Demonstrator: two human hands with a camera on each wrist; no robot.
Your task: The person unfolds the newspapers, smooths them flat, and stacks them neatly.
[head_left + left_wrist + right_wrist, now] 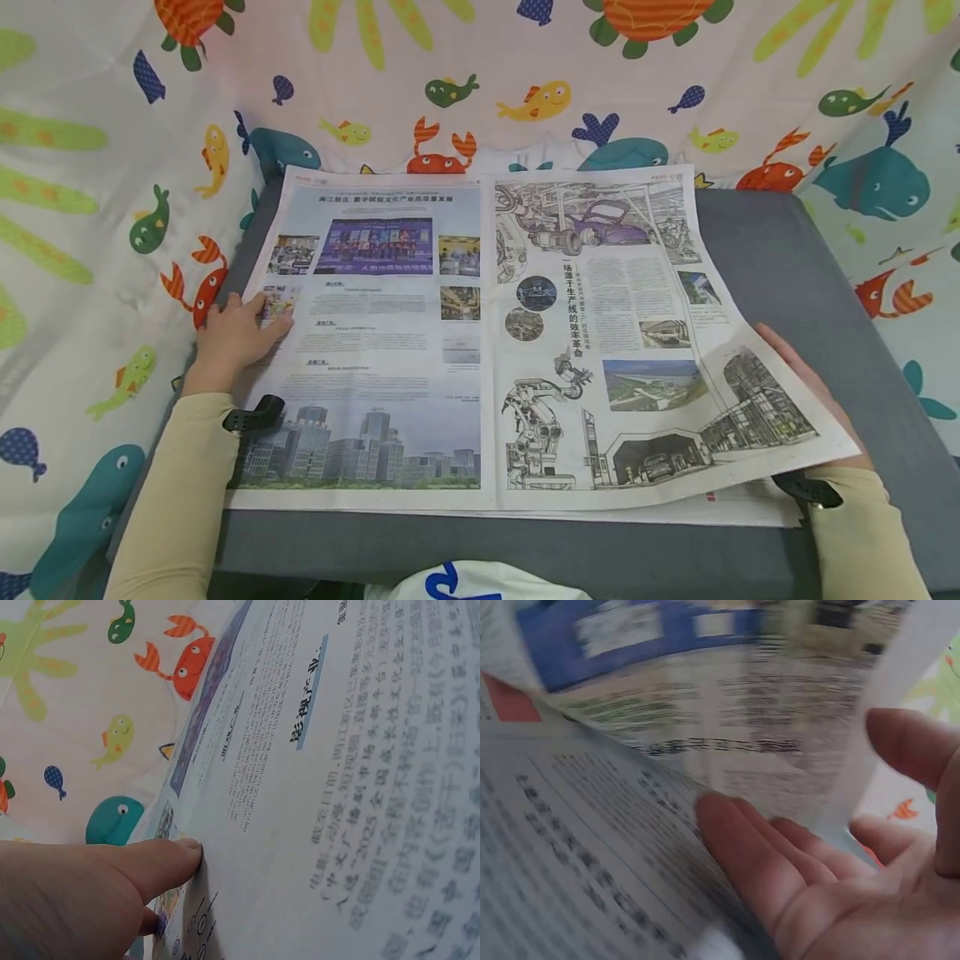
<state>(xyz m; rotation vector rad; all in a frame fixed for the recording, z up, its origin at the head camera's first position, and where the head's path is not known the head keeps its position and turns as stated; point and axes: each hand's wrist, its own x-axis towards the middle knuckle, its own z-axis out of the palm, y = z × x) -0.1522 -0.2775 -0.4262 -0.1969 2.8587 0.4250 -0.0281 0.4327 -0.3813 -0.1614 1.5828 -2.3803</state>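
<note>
An open newspaper point(390, 350) lies spread in front of me, with printed pictures and text on both pages. My left hand point(238, 340) rests at its left edge, and in the left wrist view the thumb point(176, 859) touches the paper. On the other side, the right page point(637, 333) is raised and bent at its lower right corner. My right hand point(813, 392) is beneath that raised part, partly hidden by it. In the right wrist view its fingers point(742, 840) extend loosely between the lifted page and the sheet below point(592, 840).
The newspaper lies on a grey table point(780, 250). A cloth point(510, 108) printed with sea animals hangs behind it and along both sides. Dark bands point(255, 414) sit on both wrists. A bit of white clothing point(487, 581) shows at the bottom.
</note>
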